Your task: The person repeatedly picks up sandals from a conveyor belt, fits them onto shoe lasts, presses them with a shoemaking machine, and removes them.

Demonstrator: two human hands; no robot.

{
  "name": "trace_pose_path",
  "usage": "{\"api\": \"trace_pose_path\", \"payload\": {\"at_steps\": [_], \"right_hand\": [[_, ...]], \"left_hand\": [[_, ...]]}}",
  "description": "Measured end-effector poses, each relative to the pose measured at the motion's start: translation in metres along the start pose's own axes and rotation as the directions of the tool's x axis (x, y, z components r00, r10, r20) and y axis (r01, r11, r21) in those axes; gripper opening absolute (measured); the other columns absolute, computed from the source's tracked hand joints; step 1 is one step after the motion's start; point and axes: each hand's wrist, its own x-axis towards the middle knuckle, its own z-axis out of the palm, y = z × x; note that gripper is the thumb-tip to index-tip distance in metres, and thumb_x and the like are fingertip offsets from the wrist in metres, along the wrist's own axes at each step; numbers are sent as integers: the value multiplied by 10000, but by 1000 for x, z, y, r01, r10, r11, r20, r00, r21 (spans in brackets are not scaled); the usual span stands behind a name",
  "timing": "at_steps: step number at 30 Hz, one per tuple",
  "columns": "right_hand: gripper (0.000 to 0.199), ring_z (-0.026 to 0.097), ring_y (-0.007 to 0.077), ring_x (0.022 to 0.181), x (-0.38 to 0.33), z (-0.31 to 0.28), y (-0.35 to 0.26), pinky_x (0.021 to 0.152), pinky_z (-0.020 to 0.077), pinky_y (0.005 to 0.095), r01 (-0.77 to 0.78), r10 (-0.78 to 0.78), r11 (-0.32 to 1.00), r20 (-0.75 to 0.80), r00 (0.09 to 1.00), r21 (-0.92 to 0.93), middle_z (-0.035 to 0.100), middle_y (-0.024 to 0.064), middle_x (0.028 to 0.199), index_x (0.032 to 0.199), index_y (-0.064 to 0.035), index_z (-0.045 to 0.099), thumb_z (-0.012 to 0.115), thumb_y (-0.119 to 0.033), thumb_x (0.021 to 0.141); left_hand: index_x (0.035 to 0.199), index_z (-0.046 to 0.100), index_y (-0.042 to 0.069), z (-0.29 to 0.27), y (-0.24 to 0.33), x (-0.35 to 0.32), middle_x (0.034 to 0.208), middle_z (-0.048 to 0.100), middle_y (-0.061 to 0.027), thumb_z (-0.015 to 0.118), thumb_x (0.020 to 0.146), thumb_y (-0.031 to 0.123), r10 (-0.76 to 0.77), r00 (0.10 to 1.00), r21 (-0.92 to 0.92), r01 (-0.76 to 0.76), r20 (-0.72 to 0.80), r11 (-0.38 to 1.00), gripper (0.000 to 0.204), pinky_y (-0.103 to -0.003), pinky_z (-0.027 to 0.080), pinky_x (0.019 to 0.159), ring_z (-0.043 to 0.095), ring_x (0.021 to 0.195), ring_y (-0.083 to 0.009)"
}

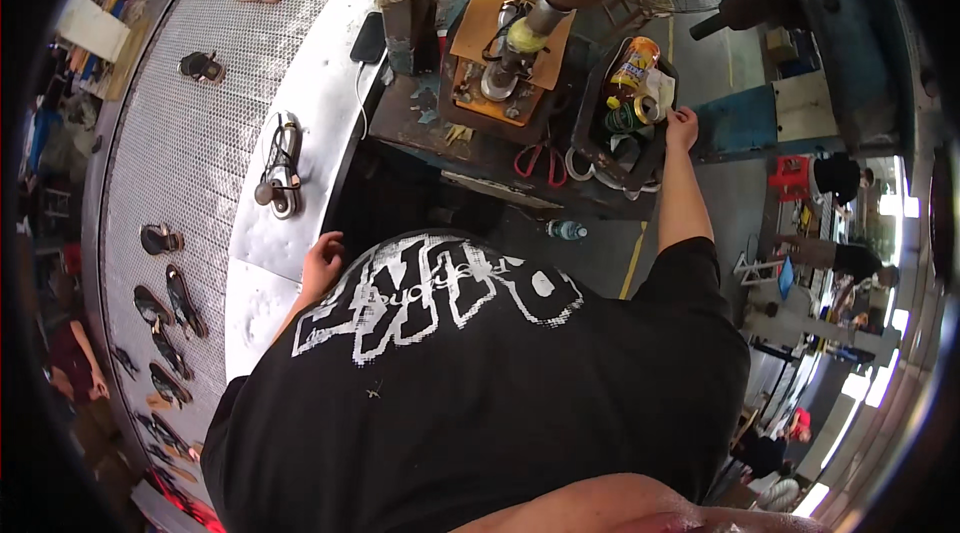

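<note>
My left hand (323,259) is at the edge of a white metal table (262,273), its fingers loosely bent and apart, with nothing visible in it. My right hand (682,127) touches the rim of a black bin (588,123), fingers curled in; what they grip, if anything, is hidden. In the bin lie a bottle with an orange label (638,63) and a green can (625,118). Ahead of me a press head (522,48) comes down beside a sandal on a shoe last (503,31). Another strapped sandal on a last (283,168) lies on the white table.
A mesh conveyor (225,53) on the left carries several dark sandals (183,303). Red-handled scissors (541,165) and a tape roll (580,165) sit at the bench's front edge. A plastic bottle (568,230) is below. Other people are in the background on both sides.
</note>
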Motion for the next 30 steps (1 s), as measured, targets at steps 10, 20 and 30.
{"api": "trace_pose_path", "payload": {"at_steps": [10,20,30], "right_hand": [[248,636,369,871,44,9,-11,763,486,446,122,-137,958,-40,990,-259,668,180,960,971,-60,656,612,-266,840],[174,585,310,1004,-85,-60,-76,886,456,388,598,-612,784,48,789,169,624,113,1084,935,-28,617,651,-91,777],[261,611,274,976,-94,-41,-78,864,470,370,609,-629,775,120,768,167,645,89,1032,1017,-86,650,693,-219,796]], "left_hand": [[1145,601,60,70,-34,-43,791,635,-59,662,753,46,-240,965,29,238,106,971,398,-271,475,668,598,718,-134],[1183,570,35,65,-94,-33,829,671,-95,688,742,67,-284,954,27,283,94,959,458,-302,498,706,644,773,-179],[1203,554,34,27,-102,21,847,684,-99,694,734,80,-106,986,158,85,130,984,492,-318,507,725,657,799,-197]]}}
